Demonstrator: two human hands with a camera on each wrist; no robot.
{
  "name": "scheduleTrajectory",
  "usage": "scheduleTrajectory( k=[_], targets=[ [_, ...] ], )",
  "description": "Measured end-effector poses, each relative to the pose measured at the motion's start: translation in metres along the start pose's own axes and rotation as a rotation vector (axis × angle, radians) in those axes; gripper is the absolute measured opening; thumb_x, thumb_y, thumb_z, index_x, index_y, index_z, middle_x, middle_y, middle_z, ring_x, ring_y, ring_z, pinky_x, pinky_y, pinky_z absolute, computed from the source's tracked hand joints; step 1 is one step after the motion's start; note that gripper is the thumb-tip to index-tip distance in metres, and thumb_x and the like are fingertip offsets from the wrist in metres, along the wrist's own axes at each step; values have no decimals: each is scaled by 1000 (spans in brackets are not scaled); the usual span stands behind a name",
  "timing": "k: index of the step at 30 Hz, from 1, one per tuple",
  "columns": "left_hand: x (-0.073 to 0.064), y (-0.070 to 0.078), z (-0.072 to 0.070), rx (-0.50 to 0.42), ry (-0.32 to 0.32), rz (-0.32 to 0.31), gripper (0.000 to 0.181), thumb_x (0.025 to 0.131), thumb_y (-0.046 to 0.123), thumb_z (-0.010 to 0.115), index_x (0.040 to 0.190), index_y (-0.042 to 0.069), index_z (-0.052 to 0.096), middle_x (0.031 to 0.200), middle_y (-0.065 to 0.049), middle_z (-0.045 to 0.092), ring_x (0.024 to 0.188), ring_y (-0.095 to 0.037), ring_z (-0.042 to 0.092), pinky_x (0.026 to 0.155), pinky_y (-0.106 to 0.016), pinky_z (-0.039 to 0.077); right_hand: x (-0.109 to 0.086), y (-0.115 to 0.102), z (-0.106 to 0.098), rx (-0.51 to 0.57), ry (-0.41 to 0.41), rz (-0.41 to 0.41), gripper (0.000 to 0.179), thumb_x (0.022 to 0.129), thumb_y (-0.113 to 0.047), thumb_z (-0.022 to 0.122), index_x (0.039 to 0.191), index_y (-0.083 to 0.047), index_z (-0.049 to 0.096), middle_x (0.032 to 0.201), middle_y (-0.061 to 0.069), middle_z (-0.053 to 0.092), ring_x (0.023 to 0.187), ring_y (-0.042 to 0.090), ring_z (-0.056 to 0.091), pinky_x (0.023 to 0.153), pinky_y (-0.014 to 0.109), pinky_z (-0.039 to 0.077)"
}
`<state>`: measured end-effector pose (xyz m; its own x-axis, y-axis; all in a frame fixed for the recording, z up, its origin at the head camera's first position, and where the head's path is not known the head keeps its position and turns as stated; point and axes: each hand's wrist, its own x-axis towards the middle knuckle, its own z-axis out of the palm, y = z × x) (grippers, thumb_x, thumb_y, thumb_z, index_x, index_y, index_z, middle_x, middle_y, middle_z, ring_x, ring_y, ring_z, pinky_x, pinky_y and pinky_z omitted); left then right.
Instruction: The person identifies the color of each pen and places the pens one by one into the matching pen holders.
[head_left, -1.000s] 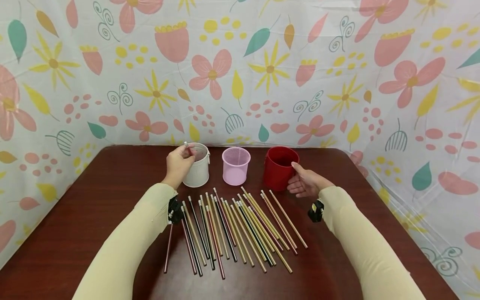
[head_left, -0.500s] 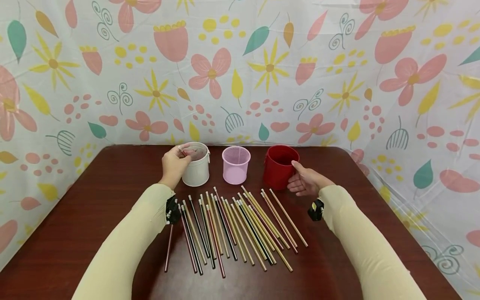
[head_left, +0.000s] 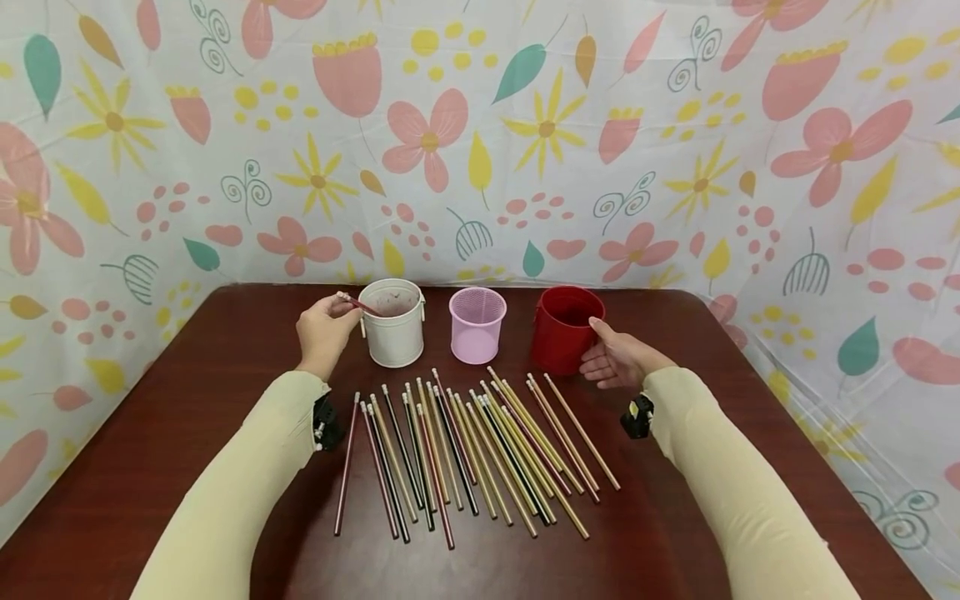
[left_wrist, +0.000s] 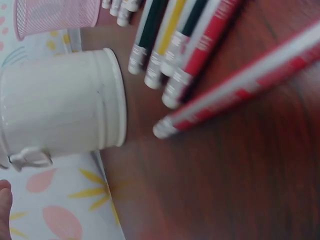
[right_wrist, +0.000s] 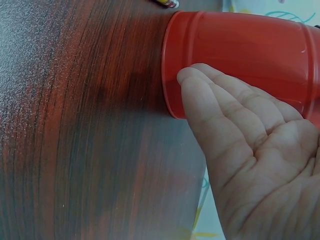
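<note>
My left hand (head_left: 327,332) pinches a red pencil (head_left: 362,306) at the left rim of a white metal bucket (head_left: 395,340). The pencil slants, its white eraser end up at the fingers and its other end down inside the bucket mouth. In the left wrist view only a fingertip (left_wrist: 4,200) shows, below the bucket's side handle, and the pencil is out of sight. My right hand (head_left: 618,358) lies against the side of a red bucket (head_left: 558,342), fingers extended and thumb at the rim. The right wrist view shows those straight fingers (right_wrist: 235,107) along the red wall.
A pink mesh cup (head_left: 476,337) stands between the two buckets. In front of them several red, black and gold striped pencils (head_left: 450,458) lie fanned on the dark wooden table (head_left: 187,467). A lone red pencil (head_left: 347,467) lies at their left. Behind hangs a flowered cloth (head_left: 480,167).
My left hand has moved left and back from over the white bucket's mouth. The pencil has tipped from near upright to a flat slant across the rim. My right hand has stayed at the red bucket.
</note>
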<state>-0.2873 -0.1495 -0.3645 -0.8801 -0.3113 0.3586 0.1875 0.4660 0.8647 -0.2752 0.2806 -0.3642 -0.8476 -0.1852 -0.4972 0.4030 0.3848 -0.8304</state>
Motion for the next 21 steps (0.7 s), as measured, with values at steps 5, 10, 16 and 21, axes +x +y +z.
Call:
scheduleTrajectory(
  k=[5, 10, 16, 21],
  targets=[
    [-4, -8, -10, 53, -80, -79, 36, 84, 11, 67, 115, -7, 65, 105, -24, 67, 104, -34, 61, 87, -43, 48, 0, 1, 0, -9, 0, 5, 92, 97, -63, 15, 138, 19, 29, 141, 34, 36, 128, 43, 41, 100, 47, 42],
    [-6, -12, -23, 223, -298, -149, 29, 83, 8, 63, 106, -7, 69, 104, -21, 68, 93, -31, 62, 75, -35, 50, 0, 0, -1, -6, 0, 6, 91, 97, -62, 15, 138, 19, 29, 141, 34, 36, 128, 44, 41, 100, 47, 42],
    [-9, -26, -28, 318, -640, -188, 20, 81, 5, 64, 95, -10, 69, 66, -11, 66, 59, -17, 63, 55, -27, 52, 0, 0, -2, 0, -2, 7, 90, 98, -60, 15, 138, 19, 28, 141, 35, 35, 129, 44, 40, 102, 48, 40],
    [-15, -88, -18, 296, -943, -83, 17, 80, 15, 69, 74, 0, 68, 62, -8, 64, 52, -17, 61, 48, -29, 51, 0, 0, -1, 3, -15, 10, 92, 97, -62, 16, 139, 19, 27, 142, 34, 35, 129, 44, 40, 102, 48, 40]
  ],
)
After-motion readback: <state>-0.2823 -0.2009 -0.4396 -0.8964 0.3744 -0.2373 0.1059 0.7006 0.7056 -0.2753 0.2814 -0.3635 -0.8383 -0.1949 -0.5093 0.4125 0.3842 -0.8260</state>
